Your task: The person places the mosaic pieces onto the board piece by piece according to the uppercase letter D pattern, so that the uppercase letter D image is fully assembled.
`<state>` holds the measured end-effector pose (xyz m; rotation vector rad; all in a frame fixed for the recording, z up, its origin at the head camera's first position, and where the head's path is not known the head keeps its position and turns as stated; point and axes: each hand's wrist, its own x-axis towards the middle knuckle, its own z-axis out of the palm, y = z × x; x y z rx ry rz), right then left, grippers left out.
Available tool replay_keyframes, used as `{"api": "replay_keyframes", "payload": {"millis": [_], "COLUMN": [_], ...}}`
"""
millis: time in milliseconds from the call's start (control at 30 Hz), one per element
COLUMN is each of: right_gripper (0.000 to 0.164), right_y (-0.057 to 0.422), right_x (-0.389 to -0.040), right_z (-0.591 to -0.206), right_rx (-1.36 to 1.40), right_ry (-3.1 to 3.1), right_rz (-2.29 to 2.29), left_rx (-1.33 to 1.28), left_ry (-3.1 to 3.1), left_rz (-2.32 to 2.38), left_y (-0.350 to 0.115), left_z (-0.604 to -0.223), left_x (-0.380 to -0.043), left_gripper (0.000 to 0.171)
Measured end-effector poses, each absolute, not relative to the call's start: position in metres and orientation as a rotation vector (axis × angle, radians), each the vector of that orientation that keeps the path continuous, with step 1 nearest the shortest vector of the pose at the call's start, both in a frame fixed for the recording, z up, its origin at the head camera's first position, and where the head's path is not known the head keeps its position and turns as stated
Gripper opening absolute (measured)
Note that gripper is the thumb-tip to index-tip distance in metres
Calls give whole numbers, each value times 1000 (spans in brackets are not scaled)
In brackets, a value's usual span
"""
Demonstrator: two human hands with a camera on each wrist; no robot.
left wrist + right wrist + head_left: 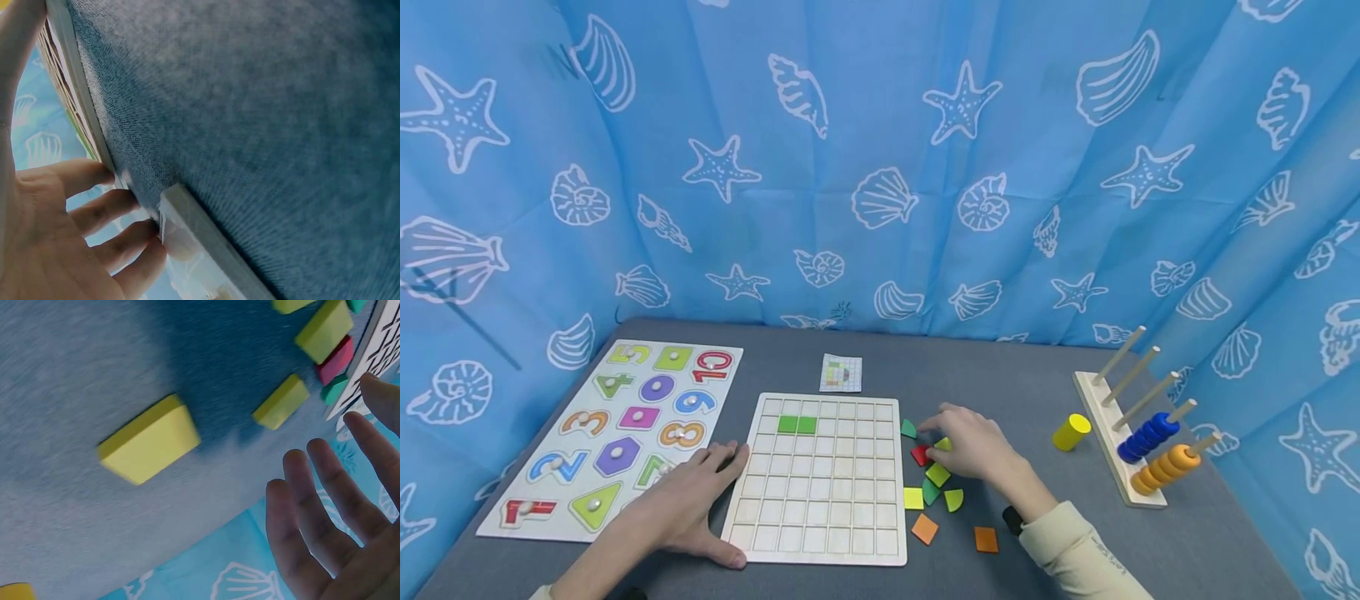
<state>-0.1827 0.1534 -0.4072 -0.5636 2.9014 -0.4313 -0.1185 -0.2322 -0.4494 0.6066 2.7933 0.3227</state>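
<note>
A pale wooden grid board (838, 537) lies in the middle of the table, with two green squares (806, 426) side by side in its upper cells. My left hand (688, 504) rests at its left side, thumb by the lower left corner and fingers along the edge. Spread fingers with nothing in them show on my right hand (340, 525), which hovers over loose pieces right of the board. Close to its fingertips are a red piece (920, 455) and a green piece (908, 428). Below lie a yellow square (913, 498), a yellow quarter-round (953, 500) and orange squares (925, 529).
A number-and-shape knob puzzle (651, 392) lies at the left, partly under my left forearm. Behind the board is a small printed card (841, 373). At the right stand a yellow cylinder (1071, 432) and a peg stand (1116, 450) with blue and orange beads. A blue curtain (850, 250) hangs behind.
</note>
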Motion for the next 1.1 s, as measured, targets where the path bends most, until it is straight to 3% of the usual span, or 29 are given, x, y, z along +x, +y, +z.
{"api": "replay_keyframes", "payload": {"millis": [1100], "right_gripper": [26], "right_y": [168], "right_x": [-183], "right_z": [-422], "right_rx": [-480], "right_ry": [2915], "right_rz": [-408], "left_rx": [611], "left_ry": [2807], "left_rz": [330], "left_y": [-231], "left_z": [-450], "left_x": [-117], "left_gripper": [142]}}
